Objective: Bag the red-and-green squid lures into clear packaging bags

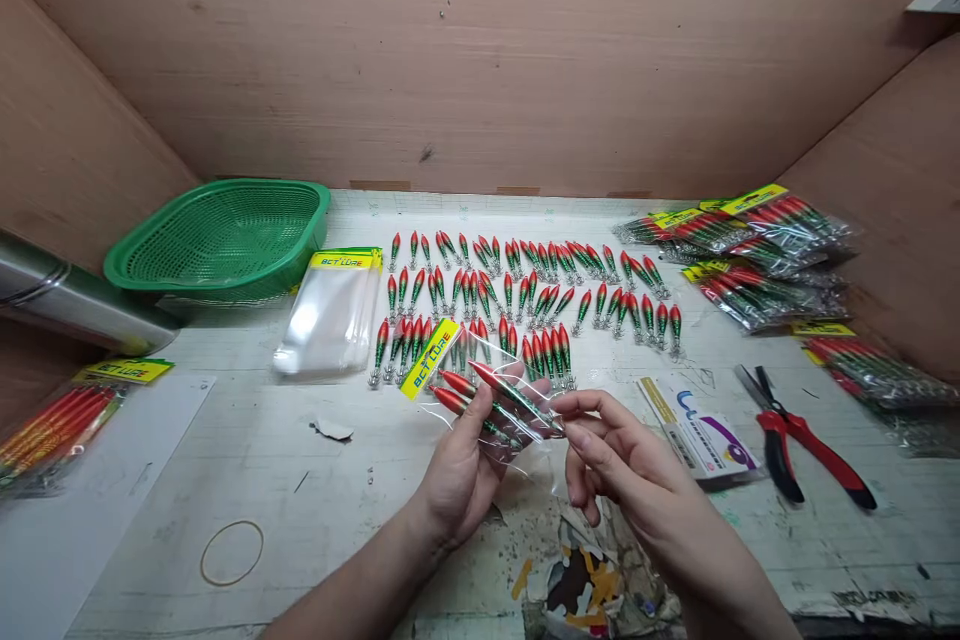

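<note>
Bench carries lure rows mid; nearer the wearer, L hand grips a clear bag w/ yellow header, R hand pinches a red-green lure by its tail; in or over bag, can't tell. Risk: hooks prob. snag/tear plastic or prick fingertips if pushed skew.

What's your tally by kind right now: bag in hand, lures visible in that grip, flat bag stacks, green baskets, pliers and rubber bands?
Held bag: 1
Held lures, visible: 3
Flat bag stack: 1
Green basket: 1
Pliers: 1
Rubber band: 1
Total: 8
</note>
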A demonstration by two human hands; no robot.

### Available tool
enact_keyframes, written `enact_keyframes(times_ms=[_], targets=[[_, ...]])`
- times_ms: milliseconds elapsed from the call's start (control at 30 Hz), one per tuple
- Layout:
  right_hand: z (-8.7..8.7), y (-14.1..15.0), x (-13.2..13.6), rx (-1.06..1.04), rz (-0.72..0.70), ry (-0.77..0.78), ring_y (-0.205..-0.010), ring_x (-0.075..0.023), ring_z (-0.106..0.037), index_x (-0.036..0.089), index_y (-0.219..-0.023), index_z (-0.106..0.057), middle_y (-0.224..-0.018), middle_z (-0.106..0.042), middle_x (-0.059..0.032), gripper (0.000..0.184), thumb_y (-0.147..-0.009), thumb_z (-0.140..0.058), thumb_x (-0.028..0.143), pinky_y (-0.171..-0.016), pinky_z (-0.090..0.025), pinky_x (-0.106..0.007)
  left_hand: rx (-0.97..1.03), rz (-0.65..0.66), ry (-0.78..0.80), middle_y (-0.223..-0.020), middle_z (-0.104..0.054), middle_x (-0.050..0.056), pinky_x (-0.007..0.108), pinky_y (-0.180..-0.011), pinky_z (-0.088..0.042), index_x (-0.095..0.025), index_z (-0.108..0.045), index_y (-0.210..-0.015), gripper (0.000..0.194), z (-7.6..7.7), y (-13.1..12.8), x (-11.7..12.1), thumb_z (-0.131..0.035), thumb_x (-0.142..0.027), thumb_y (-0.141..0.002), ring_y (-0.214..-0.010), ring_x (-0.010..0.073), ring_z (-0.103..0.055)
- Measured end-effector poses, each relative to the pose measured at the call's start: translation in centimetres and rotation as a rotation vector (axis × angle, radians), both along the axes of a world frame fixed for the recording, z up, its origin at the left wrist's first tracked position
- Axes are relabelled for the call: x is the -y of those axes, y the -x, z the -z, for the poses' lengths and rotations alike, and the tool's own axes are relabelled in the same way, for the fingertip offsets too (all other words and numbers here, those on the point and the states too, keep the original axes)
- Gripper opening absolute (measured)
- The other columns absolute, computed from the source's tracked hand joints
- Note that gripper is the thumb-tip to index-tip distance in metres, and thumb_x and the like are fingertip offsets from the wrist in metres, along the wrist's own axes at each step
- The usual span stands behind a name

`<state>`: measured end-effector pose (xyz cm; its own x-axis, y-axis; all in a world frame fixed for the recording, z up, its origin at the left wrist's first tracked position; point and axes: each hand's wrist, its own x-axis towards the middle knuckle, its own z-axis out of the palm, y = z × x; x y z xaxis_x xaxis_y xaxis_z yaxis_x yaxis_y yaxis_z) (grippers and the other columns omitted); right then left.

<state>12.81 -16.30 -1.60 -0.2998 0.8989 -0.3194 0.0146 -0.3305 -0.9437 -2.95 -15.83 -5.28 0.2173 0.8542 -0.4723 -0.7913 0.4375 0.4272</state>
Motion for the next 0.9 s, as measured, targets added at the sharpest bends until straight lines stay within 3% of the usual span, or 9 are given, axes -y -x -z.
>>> enact_keyframes(times_ms=[100,200,367,667,900], targets=[[0.4,-0.1,0.3,0.117,0.059,-0.067,-0.055,-0.0099,-0.050,0.021,-0.104,-0.055,-0.075,-0.059,-0.0010,0.035,-0.085,-0.058,0.050,-0.046,-0.041,-0.020,0.002,-0.009,-0.001,-0.112,-0.070,0.013,0.041,-0.106,-0.038,-0.012,-0.055,-0.128,0.043,0.2,0.0,0.0,-0.047,-0.037,-0.093,-0.115,0.0250,-0.060],[1.2,0.1,0.7,0.268,0.120,-0.261,-0.067,-0.0119,-0.052,0.022,-0.099,-0.059,-0.089,-0.060,-0.0036,0.025,-0.085,-0.060,0.043,-0.054,-0.043,-0.022,0.003,-0.011,-0.005,-0.114,-0.070,0.012,0.042,-0.107,-0.038,-0.014,-0.054,-0.129,0.044,0.3,0.1,0.0,-0.048,-0.037,-0.093,-0.115,0.0249,-0.060],[1.7,0.9,0.6,0.450,0.168,-0.532,-0.059,-0.0098,-0.047,0.022,-0.094,-0.061,-0.080,-0.056,0.0005,0.012,-0.087,-0.059,0.032,-0.055,-0.042,-0.023,-0.006,0.003,-0.018,-0.113,-0.071,0.011,0.042,-0.106,-0.038,-0.013,-0.056,-0.127,0.041,0.1,0.1,0.2,-0.047,-0.035,-0.094,-0.113,0.0245,-0.061],[1.7,0.6,0.5,0.607,0.186,-0.751,-0.063,-0.0125,-0.049,0.022,-0.094,-0.061,-0.078,-0.056,-0.0003,0.008,-0.086,-0.058,0.022,-0.057,-0.043,-0.025,-0.026,-0.054,0.001,-0.113,-0.071,0.011,0.044,-0.107,-0.038,-0.015,-0.056,-0.128,0.046,0.0,0.2,0.1,-0.049,-0.042,-0.092,-0.110,0.0253,-0.063],[2.1,1.2,-0.5,0.631,0.179,-0.919,-0.076,-0.0173,-0.054,0.021,-0.099,-0.064,-0.081,-0.056,-0.0034,0.015,-0.087,-0.057,0.018,-0.064,-0.043,-0.030,0.004,-0.004,-0.038,-0.115,-0.070,0.011,0.042,-0.111,-0.032,-0.015,-0.061,-0.123,0.041,0.4,0.0,0.1,-0.055,-0.036,-0.090,-0.120,0.0243,-0.056]])
